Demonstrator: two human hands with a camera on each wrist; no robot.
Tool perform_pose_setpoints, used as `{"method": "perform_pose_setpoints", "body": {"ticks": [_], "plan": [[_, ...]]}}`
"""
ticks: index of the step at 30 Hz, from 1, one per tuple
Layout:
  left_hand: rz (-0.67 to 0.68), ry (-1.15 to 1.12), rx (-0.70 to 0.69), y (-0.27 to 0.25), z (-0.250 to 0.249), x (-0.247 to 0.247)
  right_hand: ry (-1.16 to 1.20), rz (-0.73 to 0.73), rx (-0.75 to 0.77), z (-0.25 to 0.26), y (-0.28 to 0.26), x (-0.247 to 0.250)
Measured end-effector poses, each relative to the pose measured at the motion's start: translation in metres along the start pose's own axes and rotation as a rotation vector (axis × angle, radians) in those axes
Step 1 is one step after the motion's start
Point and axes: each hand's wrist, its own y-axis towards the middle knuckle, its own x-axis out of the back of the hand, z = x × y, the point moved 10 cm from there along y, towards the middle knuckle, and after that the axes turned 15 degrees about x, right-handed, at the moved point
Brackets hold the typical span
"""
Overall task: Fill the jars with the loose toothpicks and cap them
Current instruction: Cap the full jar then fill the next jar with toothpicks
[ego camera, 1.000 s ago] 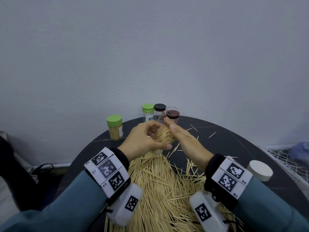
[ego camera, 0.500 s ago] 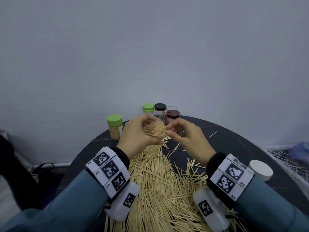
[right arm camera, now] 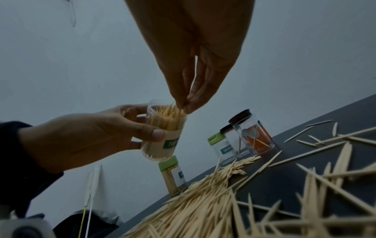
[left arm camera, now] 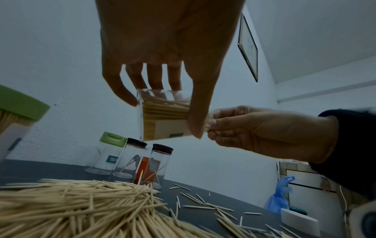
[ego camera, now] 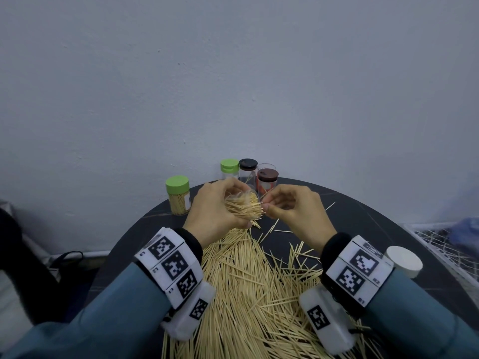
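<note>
- Clear plastic jar packed with pale wooden toothpicks [right arm camera: 164, 128] is held up above the black round desk [ego camera: 363, 224], tilted with its open mouth toward the right hand; it carries a label partly reading "TOO"
- Light and rigid by the look of it, but the smooth wall is likely slippery; the label band at mid-height seems the safest place to grip, as squeezing near the open rim could spill the bristling picks
- Left hand [ego camera: 215, 213] wraps the jar, thumb in front on the label, fingers [left arm camera: 154, 75] behind
- Right hand [ego camera: 298, 211] has its fingertips [right arm camera: 183, 103] pinched narrow at the jar mouth, on picks standing proud of the rim; how many it nips I cannot tell
- Thin, stiff and pointed, the picks would snap or scatter if forced, so I judge that gentle nudging is called for
- Half a second earlier the pair of hands sat much the same; a full second earlier the right hand lay flat and open against the bundle, now it is curled into a pinch
- Loose toothpick heap [ego camera: 246, 294] spreads across the desk beneath the wrists
- Green-lidded full jar [ego camera: 178, 195] stands left; a second green-lidded jar [ego camera: 229, 169], a black-lidded jar [ego camera: 247, 171] and a brown-lidded jar [ego camera: 267, 180] cluster behind
- White round cap [ego camera: 404, 260] rests near the right sleeve
</note>
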Motion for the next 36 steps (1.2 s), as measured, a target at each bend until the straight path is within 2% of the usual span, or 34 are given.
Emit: {"method": "perform_pose_setpoints", "body": {"ticks": [7, 13, 20, 24, 31, 36], "plan": [[0.032, 0.026, -0.015, -0.002, -0.002, -0.007, -0.047, -0.099, 0.032, 0.002, 0.0, 0.013], [0.013, -0.005, 0.013, 0.0, 0.001, -0.001, -0.093, 0.025, 0.003, 0.0, 0.001, 0.002], [-0.017, -0.014, 0.041, 0.001, 0.005, 0.003, 0.023, 0.054, -0.024, 0.001, -0.001, -0.005], [-0.026, -0.02, 0.052, 0.002, 0.007, 0.005, 0.069, 0.017, 0.008, 0.007, 0.001, -0.004], [0.047, 0.022, 0.006, -0.001, 0.002, -0.009, -0.09, -0.031, -0.003, 0.001, -0.001, 0.007], [0.051, 0.037, 0.013, 0.0, 0.004, -0.011, 0.004, -0.033, -0.055, -0.008, -0.003, 0.007]]}}
